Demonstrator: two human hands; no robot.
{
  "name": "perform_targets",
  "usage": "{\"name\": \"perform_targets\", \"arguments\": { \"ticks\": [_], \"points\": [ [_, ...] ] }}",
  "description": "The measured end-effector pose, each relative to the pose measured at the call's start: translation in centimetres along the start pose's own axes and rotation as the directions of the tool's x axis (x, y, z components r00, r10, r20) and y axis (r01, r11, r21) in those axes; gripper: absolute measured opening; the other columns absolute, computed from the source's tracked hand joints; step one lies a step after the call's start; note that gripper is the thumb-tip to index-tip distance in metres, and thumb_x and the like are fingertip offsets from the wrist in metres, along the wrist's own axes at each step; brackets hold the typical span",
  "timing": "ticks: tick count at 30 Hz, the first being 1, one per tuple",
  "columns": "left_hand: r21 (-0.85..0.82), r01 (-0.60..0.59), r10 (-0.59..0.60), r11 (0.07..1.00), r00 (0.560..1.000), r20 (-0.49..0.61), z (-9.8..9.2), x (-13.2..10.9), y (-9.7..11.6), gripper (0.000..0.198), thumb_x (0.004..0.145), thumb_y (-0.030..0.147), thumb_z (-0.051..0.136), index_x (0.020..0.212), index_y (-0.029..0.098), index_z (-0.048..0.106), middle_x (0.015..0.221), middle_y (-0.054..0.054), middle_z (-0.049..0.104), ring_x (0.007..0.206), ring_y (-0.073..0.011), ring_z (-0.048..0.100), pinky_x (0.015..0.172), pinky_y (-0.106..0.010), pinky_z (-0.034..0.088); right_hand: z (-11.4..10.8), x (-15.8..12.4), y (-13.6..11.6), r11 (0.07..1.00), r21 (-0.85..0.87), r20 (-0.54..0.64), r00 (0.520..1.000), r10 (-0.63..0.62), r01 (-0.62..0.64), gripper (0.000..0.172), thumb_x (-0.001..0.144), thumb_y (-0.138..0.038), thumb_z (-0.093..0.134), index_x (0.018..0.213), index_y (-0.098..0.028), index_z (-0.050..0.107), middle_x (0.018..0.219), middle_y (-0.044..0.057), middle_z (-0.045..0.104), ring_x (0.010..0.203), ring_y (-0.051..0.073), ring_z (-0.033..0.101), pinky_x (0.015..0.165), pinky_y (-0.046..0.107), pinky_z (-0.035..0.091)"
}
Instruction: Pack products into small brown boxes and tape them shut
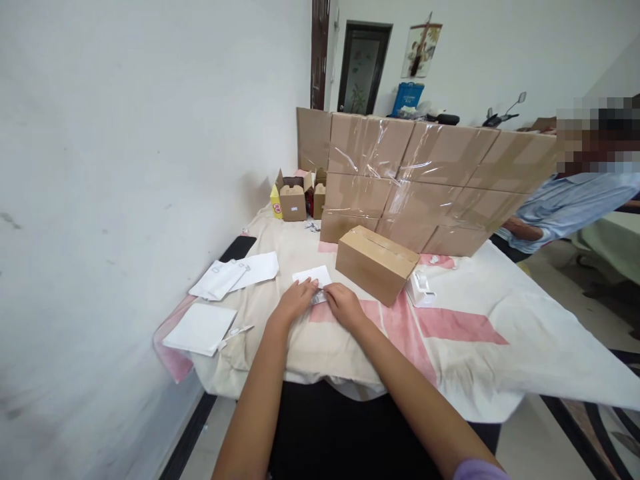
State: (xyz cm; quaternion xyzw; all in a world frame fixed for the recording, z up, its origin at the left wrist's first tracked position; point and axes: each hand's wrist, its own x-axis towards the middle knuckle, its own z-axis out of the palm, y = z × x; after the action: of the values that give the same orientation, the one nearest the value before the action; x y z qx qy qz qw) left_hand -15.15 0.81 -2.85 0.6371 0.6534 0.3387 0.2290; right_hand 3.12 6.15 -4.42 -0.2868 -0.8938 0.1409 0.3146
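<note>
Paper (311, 272) lies on the cloth-covered table (465, 367), just left of a cardboard box (375, 263). The left hand (296, 300) and right hand (345, 305) touch the paper's near edge, close together; whether either is clamped on it, I cannot tell.

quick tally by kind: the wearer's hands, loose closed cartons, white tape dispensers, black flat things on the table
Left hand and right hand, both at the white paper: 2
Loose closed carton: 1
White tape dispenser: 1
Black flat object: 1
Total: 5
</note>
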Motion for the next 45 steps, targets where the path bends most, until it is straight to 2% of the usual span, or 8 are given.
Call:
{"name": "perform_targets", "arguments": {
  "ticks": [7, 19, 26, 30, 36, 38, 40, 45],
  "points": [
    [-0.077, 0.098, -0.096, 0.992, 0.995, 0.033, 0.1, -0.1, 0.1, 0.072, 0.101, 0.060, 0.014, 0.118, 0.024, 0.074, 0.136, -0.007, 0.066, 0.137, -0.0263, 0.052, 0.123, -0.044, 0.024, 0.1, 0.0, -0.4, 0.992, -0.125, 0.024, 0.999, -0.031, 0.034, 0.025, 0.100, -0.016, 0.047, 0.100, -0.020, 0.072, 0.107, 0.014, 0.070, 0.103, 0.028, 0.055, 0.086, 0.041, 0.042],
    [-0.073, 0.097, -0.101, 0.993, 0.994, -0.042, 0.2, -0.2, -0.1, 0.067, 0.101, 0.061, 0.022, 0.110, 0.023, 0.076, 0.125, -0.010, 0.072, 0.121, -0.0295, 0.063, 0.105, -0.041, 0.042, 0.4, -0.2, -0.8, 0.987, -0.085, 0.183, 0.976, -0.120, 0.137, 0.021, 0.093, -0.009, 0.054, 0.094, -0.019, 0.072, 0.097, 0.011, 0.068, 0.094, 0.024, 0.056, 0.080, 0.037, 0.045],
    [-0.070, -0.047, 0.042, 0.996, 0.997, -0.072, 0.2, -0.2, 0.1, 0.061, 0.101, 0.059, 0.026, 0.098, 0.023, 0.076, 0.098, -0.009, 0.078, 0.096, -0.0269, 0.070, 0.087, -0.037, 0.049, -0.7, -1.6, -0.9, 0.983, 0.163, -0.089, 0.991, 0.098, -0.082, 0.034, 0.097, -0.025, 0.053, 0.129, -0.021, 0.062, 0.124, 0.013, 0.063, 0.111, 0.024, 0.061, 0.092, 0.040, 0.052],
    [-0.086, -0.217, 0.210, 0.972, 0.974, -0.088, 0.6, 0.2, 0.7, 0.046, 0.100, 0.052, 0.039, 0.111, 0.023, 0.073, 0.120, -0.007, 0.073, 0.115, -0.0244, 0.064, 0.102, -0.037, 0.045, -0.9, -1.4, -0.9, 0.863, 0.489, -0.141, 0.965, 0.223, -0.128, 0.029, 0.089, -0.034, 0.067, 0.116, -0.023, 0.070, 0.112, 0.009, 0.067, 0.088, 0.019, 0.064, 0.074, 0.033, 0.054],
    [-0.107, -0.329, 0.320, 0.938, 0.943, -0.091, 1.0, 0.3, 0.9, 0.040, 0.097, 0.052, 0.049, 0.115, 0.024, 0.070, 0.123, -0.008, 0.071, 0.121, -0.0258, 0.060, 0.108, -0.041, 0.042, -2.2, -1.2, -2.0, 0.834, 0.538, -0.229, 0.932, 0.280, -0.118, 0.019, 0.093, -0.033, 0.061, 0.085, -0.021, 0.073, 0.090, 0.006, 0.068, 0.082, 0.018, 0.063, 0.068, 0.030, 0.048],
    [-0.134, -0.352, 0.340, 0.926, 0.935, -0.105, 0.8, 0.1, 0.7, 0.044, 0.097, 0.055, 0.046, 0.118, 0.024, 0.068, 0.126, -0.008, 0.069, 0.123, -0.0256, 0.059, 0.110, -0.041, 0.041, -3.8, -2.0, -2.1, 0.851, 0.501, -0.315, 0.883, 0.347, -0.156, 0.021, 0.094, -0.033, 0.060, 0.082, -0.020, 0.071, 0.085, 0.005, 0.067, 0.080, 0.018, 0.063, 0.066, 0.029, 0.046],
    [-0.159, -0.359, 0.337, 0.920, 0.929, -0.149, 0.7, 0.0, 0.6, 0.049, 0.099, 0.057, 0.040, 0.120, 0.022, 0.067, 0.127, -0.010, 0.067, 0.124, -0.0257, 0.058, 0.110, -0.041, 0.042, -5.9, -3.5, -1.6, 0.855, 0.484, -0.454, 0.782, 0.427, -0.185, 0.020, 0.094, -0.034, 0.060, 0.083, -0.020, 0.070, 0.085, 0.005, 0.067, 0.082, 0.019, 0.063, 0.068, 0.030, 0.047],
    [-0.200, -0.318, 0.249, 0.927, 0.919, -0.306, 1.1, 0.8, 1.7, 0.050, 0.101, 0.056, 0.034, 0.115, 0.020, 0.064, 0.123, -0.013, 0.064, 0.122, -0.0261, 0.057, 0.109, -0.043, 0.042, -11.2, -7.5, 2.5, 0.766, 0.596, -0.683, 0.350, 0.641, -0.241, 0.020, 0.098, -0.038, 0.054, 0.104, -0.021, 0.061, 0.091, 0.003, 0.066, 0.075, 0.015, 0.063, 0.071, 0.029, 0.049]
  ]
}}
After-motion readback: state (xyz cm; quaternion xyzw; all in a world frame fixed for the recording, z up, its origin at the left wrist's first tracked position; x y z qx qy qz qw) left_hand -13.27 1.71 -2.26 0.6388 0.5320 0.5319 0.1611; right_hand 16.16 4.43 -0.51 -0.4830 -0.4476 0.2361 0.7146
